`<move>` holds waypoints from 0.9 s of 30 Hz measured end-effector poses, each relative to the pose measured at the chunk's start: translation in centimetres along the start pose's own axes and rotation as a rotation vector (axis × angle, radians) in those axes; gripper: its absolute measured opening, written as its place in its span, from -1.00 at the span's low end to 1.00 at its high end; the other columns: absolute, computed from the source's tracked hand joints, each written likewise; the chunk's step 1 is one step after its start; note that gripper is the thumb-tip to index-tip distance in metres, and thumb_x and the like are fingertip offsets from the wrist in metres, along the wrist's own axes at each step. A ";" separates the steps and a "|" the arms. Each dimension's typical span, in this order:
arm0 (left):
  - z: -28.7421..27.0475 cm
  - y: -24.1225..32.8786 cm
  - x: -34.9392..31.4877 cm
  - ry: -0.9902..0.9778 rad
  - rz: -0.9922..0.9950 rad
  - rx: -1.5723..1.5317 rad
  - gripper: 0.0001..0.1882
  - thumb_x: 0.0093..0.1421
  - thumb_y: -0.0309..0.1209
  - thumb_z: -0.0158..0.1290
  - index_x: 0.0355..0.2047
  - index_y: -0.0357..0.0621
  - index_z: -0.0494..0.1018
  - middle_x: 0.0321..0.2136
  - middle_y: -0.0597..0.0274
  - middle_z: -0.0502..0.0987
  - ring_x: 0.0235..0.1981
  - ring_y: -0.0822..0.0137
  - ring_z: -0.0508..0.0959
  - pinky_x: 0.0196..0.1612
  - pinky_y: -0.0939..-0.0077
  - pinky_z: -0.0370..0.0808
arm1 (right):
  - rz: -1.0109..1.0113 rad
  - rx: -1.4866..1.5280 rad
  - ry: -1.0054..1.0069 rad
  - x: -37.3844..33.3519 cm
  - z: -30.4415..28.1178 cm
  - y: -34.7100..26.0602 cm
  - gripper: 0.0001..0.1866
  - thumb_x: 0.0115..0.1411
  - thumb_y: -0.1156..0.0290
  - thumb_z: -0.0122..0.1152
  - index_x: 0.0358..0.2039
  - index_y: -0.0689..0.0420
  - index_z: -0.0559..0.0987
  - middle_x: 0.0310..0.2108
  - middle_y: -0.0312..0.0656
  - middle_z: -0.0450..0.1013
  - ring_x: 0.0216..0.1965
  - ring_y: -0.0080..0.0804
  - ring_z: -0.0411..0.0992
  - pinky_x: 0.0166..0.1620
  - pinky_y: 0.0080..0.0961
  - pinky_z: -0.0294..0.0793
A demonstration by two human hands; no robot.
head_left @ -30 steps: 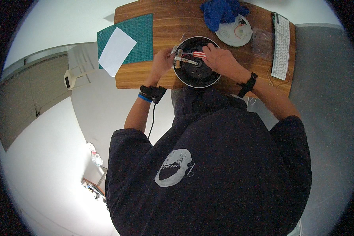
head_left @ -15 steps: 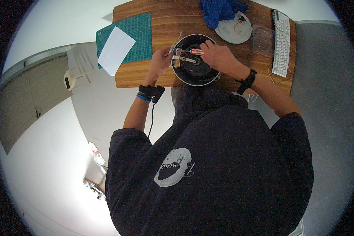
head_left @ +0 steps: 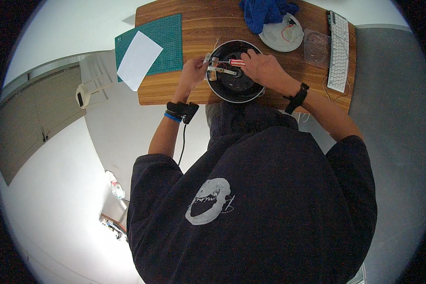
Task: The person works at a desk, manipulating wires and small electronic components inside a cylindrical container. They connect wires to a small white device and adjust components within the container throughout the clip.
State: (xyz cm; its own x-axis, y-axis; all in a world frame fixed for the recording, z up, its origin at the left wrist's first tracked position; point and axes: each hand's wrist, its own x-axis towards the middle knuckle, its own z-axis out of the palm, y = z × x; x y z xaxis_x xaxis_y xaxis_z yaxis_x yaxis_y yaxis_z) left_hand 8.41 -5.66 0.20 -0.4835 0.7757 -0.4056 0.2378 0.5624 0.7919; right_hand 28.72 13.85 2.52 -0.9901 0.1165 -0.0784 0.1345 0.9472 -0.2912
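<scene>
A round black housing [head_left: 232, 88] with a pale rim sits at the table's near edge, its inside facing up. My right hand [head_left: 260, 68] is closed around the red-and-white striped handle of a screwdriver [head_left: 236, 62]. The screwdriver lies nearly level, its shaft pointing left toward a small bracketed part [head_left: 213, 71] at the housing's left rim. My left hand [head_left: 194, 73] pinches the outer side of that part; its fingertips are partly hidden. A flat metal strip [head_left: 225, 70] reaches from the part toward the middle of the housing.
On the left lies a green cutting mat [head_left: 168, 47] with a white sheet [head_left: 139, 61] on it. Behind the housing are a blue cloth [head_left: 262, 14] and a round white cover [head_left: 281, 40] with a red wire. A clear plastic tray [head_left: 317, 46] and white keyboard [head_left: 338, 52] lie right.
Almost nothing differs. Both hands keep their places, and the screwdriver stays at the bracketed part; the whole view has shifted very slightly.
</scene>
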 end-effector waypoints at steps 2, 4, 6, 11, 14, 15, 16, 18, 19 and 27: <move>0.0 0.0 -0.1 0.001 0.000 -0.007 -0.69 0.39 -0.51 -0.01 0.07 -0.40 0.53 -0.22 0.00 0.72 -0.22 0.38 0.69 -0.19 0.43 0.61 | -0.005 0.000 -0.016 -0.1 -0.1 -0.2 -0.68 0.30 0.22 0.25 -0.08 0.15 0.45 -0.25 -0.13 0.40 -0.36 -0.20 0.56 -0.40 -0.30 0.62; 0.1 -0.1 -0.1 0.007 0.008 -0.006 -0.69 0.39 -0.51 0.00 0.07 -0.39 0.53 -0.23 0.03 0.72 -0.24 0.42 0.67 -0.21 0.45 0.60 | -0.013 -0.003 -0.015 -0.1 -0.2 -0.4 -0.68 0.30 0.22 0.26 -0.08 0.14 0.45 -0.25 -0.14 0.40 -0.37 -0.22 0.56 -0.41 -0.32 0.61; 0.1 -0.8 0.1 -0.005 0.020 -0.034 -0.69 0.39 -0.51 0.00 0.07 -0.37 0.54 -0.25 0.06 0.72 -0.26 0.45 0.66 -0.24 0.46 0.59 | -0.026 -0.010 0.002 0.0 -0.2 -0.4 -0.68 0.30 0.22 0.26 -0.08 0.14 0.45 -0.25 -0.14 0.40 -0.36 -0.23 0.57 -0.41 -0.33 0.61; 0.3 -0.5 -0.1 0.021 0.027 -0.069 -0.71 0.38 -0.49 0.01 0.04 -0.36 0.56 -0.30 0.11 0.72 -0.31 0.47 0.64 -0.30 0.46 0.56 | -0.052 0.010 0.048 -0.1 0.0 -0.3 -0.67 0.29 0.24 0.26 -0.06 0.14 0.44 -0.22 -0.13 0.39 -0.33 -0.25 0.57 -0.38 -0.35 0.62; 0.1 -0.1 -0.2 0.032 0.020 0.081 -0.72 0.38 -0.46 0.03 0.01 -0.34 0.57 -0.34 0.07 0.72 -0.33 0.46 0.65 -0.31 0.43 0.55 | -0.046 0.010 0.034 -0.1 0.0 -0.3 -0.67 0.30 0.25 0.25 -0.06 0.15 0.44 -0.21 -0.12 0.39 -0.32 -0.23 0.57 -0.36 -0.34 0.62; -0.1 -0.3 -0.1 0.023 0.011 0.123 -0.72 0.37 -0.45 0.03 0.00 -0.33 0.58 -0.35 0.04 0.72 -0.34 0.45 0.65 -0.31 0.42 0.56 | -0.041 0.009 0.026 -0.1 0.0 -0.4 -0.67 0.30 0.25 0.25 -0.06 0.15 0.44 -0.20 -0.11 0.39 -0.31 -0.22 0.57 -0.35 -0.33 0.63; -0.2 -0.3 0.0 0.016 0.006 0.165 -0.72 0.37 -0.44 0.04 0.00 -0.33 0.58 -0.36 0.01 0.72 -0.34 0.44 0.66 -0.30 0.41 0.56 | -0.042 0.022 0.029 -0.1 0.1 -0.4 -0.67 0.30 0.26 0.25 -0.05 0.16 0.44 -0.20 -0.11 0.39 -0.31 -0.22 0.57 -0.35 -0.32 0.63; 0.0 -1.6 0.4 0.048 0.055 0.124 -0.72 0.37 -0.43 0.05 0.00 -0.32 0.59 -0.35 -0.03 0.71 -0.34 0.41 0.67 -0.30 0.39 0.56 | -0.044 0.048 0.034 -0.1 0.2 -0.3 -0.67 0.30 0.26 0.24 -0.04 0.16 0.44 -0.19 -0.10 0.39 -0.30 -0.21 0.57 -0.34 -0.31 0.63; 0.1 -1.8 0.5 0.061 0.077 0.103 -0.72 0.37 -0.42 0.06 -0.01 -0.31 0.59 -0.35 -0.06 0.71 -0.34 0.40 0.68 -0.29 0.38 0.57 | -0.047 0.051 0.030 -0.1 0.3 -0.3 -0.67 0.31 0.26 0.24 -0.04 0.16 0.44 -0.19 -0.10 0.39 -0.30 -0.20 0.57 -0.34 -0.31 0.63; 0.4 -3.3 0.7 0.072 0.110 0.060 -0.70 0.37 -0.33 0.12 -0.03 -0.31 0.59 -0.31 -0.06 0.72 -0.33 0.25 0.72 -0.29 0.31 0.58 | -0.054 0.061 0.026 -0.1 0.1 -0.2 -0.66 0.31 0.26 0.24 -0.03 0.18 0.44 -0.18 -0.09 0.40 -0.28 -0.21 0.57 -0.34 -0.33 0.63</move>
State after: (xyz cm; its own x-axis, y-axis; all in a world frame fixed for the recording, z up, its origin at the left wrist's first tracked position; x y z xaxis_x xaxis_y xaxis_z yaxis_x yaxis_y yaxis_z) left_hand 7.66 -6.88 -2.92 -0.5105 0.8123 -0.2820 0.3418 0.4926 0.8003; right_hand 28.80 13.63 2.53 -0.9966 0.0742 -0.0364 0.0823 0.9324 -0.3520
